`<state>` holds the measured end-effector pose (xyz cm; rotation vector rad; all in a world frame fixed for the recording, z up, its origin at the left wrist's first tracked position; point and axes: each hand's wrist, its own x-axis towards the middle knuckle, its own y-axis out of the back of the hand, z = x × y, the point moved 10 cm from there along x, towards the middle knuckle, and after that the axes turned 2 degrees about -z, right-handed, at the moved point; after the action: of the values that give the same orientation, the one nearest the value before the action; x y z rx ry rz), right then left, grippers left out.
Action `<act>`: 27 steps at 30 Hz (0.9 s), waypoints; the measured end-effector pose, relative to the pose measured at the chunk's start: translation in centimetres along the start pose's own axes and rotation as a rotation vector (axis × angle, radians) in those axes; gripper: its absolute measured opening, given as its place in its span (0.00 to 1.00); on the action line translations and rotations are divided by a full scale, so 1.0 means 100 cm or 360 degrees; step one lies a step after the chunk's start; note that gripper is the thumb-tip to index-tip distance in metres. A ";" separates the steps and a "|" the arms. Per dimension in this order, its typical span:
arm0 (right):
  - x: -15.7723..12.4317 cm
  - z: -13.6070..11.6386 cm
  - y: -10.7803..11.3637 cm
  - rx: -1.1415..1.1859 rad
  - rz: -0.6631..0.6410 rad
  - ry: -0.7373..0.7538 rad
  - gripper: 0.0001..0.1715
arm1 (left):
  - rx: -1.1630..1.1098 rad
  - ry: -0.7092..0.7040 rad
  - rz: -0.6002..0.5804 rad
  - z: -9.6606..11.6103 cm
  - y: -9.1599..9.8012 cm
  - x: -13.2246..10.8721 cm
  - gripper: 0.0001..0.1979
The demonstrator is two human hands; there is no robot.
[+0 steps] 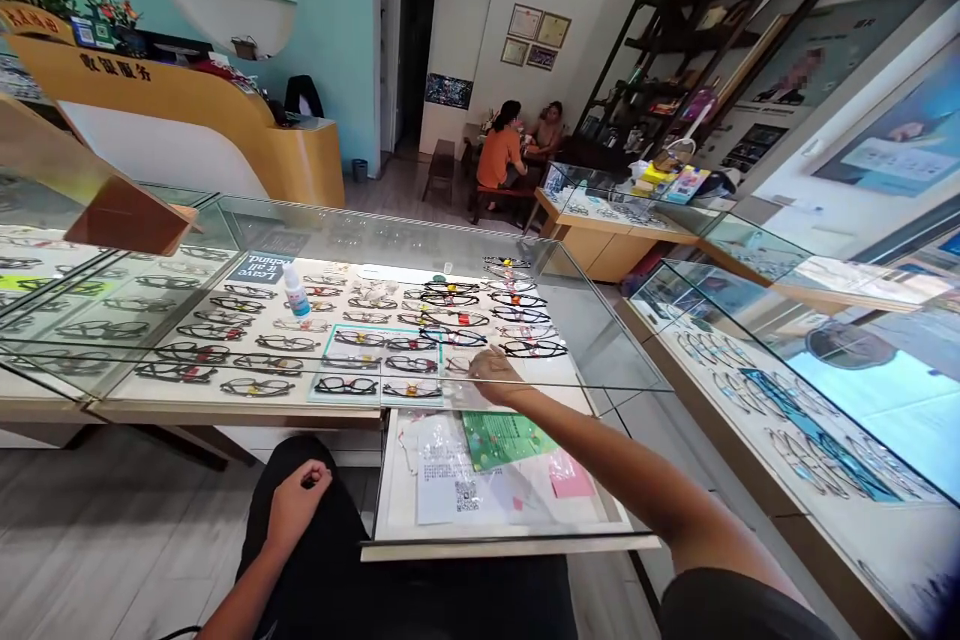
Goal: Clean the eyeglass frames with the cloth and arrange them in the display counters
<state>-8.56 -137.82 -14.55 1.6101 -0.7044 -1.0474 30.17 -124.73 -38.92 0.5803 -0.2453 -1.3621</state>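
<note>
My right hand point(495, 375) reaches forward to the front right part of the glass display case point(375, 230). Its fingers are curled beside a pair of eyeglasses point(459, 364); whatever they pinch is hidden. More eyeglasses point(534, 348) with dark frames lie just to its right, in rows. On my left thigh rests my left hand point(300, 500), its fingers loosely closed with nothing seen in them. Under my right forearm a drawer point(390, 520) is pulled out, holding a printed sheet with a QR code point(442, 500), a green packet point(502, 440) and a pink slip point(570, 475).
A small white and blue bottle point(296, 292) stands at the case's left. Another glass case point(795, 420) runs along the right. A wooden counter point(300, 170) stands behind on the left. Two people sit at the back, one in an orange shirt point(499, 158).
</note>
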 end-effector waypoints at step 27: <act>0.114 0.040 0.219 0.0448 -0.0101 -0.0138 0.19 | -0.0007 -0.0069 -0.0068 0.017 -0.006 -0.002 0.19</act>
<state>-5.69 -155.52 2.90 1.8458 -0.8957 -1.1070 28.78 -124.98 -37.79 0.5551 -0.2662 -1.4175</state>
